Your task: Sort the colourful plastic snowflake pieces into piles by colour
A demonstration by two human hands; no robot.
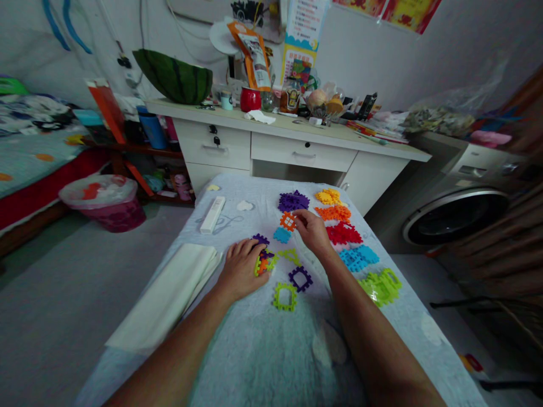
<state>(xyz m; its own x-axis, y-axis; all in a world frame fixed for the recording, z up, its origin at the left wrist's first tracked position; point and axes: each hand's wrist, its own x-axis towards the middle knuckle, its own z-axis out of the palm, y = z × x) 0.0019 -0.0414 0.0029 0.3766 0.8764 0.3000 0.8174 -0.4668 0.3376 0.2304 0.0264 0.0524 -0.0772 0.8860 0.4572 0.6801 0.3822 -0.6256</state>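
Observation:
My left hand curls round a small joined cluster of plastic building blocks in green, orange and purple, thumb on the near side and fingers on the far side. An orange window-shaped block is pinched by the fingertips of my right hand. Just below it lies a blue block. Between my hands are a green triangular block, a purple square frame block and a green square frame block. My left fingers partly cover the cluster.
Sorted block piles line the right side: purple, yellow, orange, red, blue and green. A white box and a folded white cloth lie left. A cluttered desk stands behind.

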